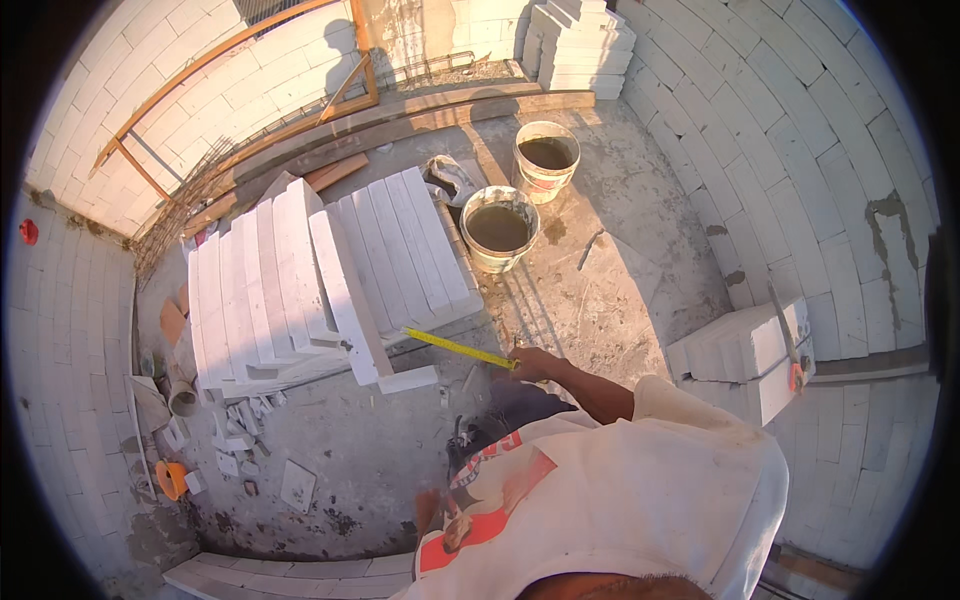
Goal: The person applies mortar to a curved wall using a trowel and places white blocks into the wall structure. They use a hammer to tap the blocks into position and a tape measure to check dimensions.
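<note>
My right hand (535, 365) is closed on a tape measure (460, 348), with a length of its yellow blade stretched out to the left. The blade's free end lies close to a white block (345, 290) that leans against a row of stacked white blocks (410, 240). By the block's lower end, a short cut piece (408, 380) rests on the floor. What seems to be my left hand (428, 508) shows as a small blurred patch beside my shirt; its fingers cannot be made out.
Two buckets (498, 230) of grey mix stand beyond the stack. More blocks (740, 350), with a handled tool on top, sit at the right. Broken pieces (235, 435) and an orange ring-shaped thing (172, 480) lie at left. Block walls surround the floor; timber planks (420, 118) lie at the back.
</note>
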Available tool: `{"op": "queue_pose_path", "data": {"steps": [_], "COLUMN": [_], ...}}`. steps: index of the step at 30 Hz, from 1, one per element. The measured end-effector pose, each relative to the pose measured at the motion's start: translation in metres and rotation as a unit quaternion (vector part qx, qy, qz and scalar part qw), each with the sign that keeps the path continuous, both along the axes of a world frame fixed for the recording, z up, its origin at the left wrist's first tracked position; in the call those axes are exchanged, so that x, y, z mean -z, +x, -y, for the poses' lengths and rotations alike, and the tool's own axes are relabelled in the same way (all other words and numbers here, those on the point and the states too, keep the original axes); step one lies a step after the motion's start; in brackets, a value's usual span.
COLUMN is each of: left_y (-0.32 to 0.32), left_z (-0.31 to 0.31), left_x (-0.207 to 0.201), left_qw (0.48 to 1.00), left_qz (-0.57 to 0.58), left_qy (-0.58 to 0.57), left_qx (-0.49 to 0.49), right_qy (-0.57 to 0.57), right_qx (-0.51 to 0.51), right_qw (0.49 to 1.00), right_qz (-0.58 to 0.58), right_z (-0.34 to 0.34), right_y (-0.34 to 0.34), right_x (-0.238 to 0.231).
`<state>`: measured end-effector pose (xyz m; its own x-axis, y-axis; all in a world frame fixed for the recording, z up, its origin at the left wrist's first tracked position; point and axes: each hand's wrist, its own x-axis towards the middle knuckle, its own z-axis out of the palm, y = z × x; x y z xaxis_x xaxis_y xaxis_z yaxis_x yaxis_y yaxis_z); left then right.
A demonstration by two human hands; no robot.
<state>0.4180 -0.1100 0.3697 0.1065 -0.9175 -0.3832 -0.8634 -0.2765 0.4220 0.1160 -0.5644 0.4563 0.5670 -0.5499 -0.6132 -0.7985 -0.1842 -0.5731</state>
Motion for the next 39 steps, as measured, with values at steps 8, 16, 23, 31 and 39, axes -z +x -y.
{"op": "queue_pose_path", "data": {"steps": [8,16,23,31,39], "left_y": [0.054,0.056,0.008,-0.012,-0.004], "left_z": [0.114,0.263,0.342,0.356,0.416], "left_x": [-0.055,-0.085,-0.044,0.067,0.078], "left_qw": [0.939,0.919,0.918,0.766,0.911], "left_qz": [-0.181,-0.258,-0.325,0.059,-0.178], "left_qy": [0.169,0.036,0.119,0.098,0.211], "left_qx": [-0.239,-0.296,-0.194,0.633,0.307], "right_qy": [0.062,0.182,0.121,0.011,0.163], "right_qx": [0.375,0.328,0.452,0.459,0.451], "right_qw": [0.879,0.892,0.883,0.888,0.852], "right_qz": [-0.286,-0.251,-0.030,0.019,-0.210], "right_z": [-0.075,-0.138,-0.120,-0.105,-0.124], "right_y": [-0.203,-0.211,-0.154,-0.173,-0.281], "right_x": [0.027,0.045,0.048,-0.017,0.047]}}
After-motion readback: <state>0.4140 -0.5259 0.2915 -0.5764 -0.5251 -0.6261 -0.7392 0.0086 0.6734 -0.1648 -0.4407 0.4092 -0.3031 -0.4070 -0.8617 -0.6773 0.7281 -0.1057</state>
